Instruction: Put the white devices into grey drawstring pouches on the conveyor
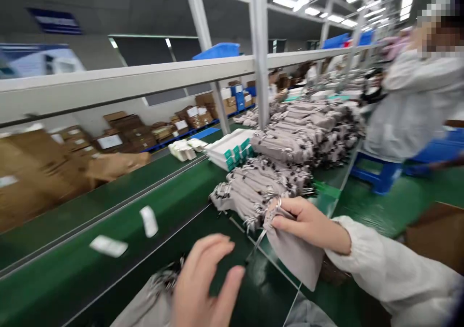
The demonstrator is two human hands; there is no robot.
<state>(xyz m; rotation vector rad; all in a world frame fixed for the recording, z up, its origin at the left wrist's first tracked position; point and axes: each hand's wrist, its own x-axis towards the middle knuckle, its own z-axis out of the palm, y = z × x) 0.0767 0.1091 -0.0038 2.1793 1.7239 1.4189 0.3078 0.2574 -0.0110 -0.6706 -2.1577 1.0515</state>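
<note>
Right hand (308, 223) pinches 1 grey drawstring pouch (295, 254) by its gathered neck, just off the pouch pile (261, 187). Left hand (203, 283) hovers spread and empty over another pouch (152, 298) on the green bench (261, 293).

The conveyor belt (108, 249) is dark green, with white packets (149, 220) on it. Beside it, the drawstring pouch (295, 258) is plain grey, its cords (277, 205) speckled black and white. Beyond it, cardboard cartons (36, 172) are brown.

Green conveyor surface (108, 249) under a grey metal frame (259, 51), cardboard boxes (119, 134) behind, ceiling strip lights (290, 1) overhead.
</note>
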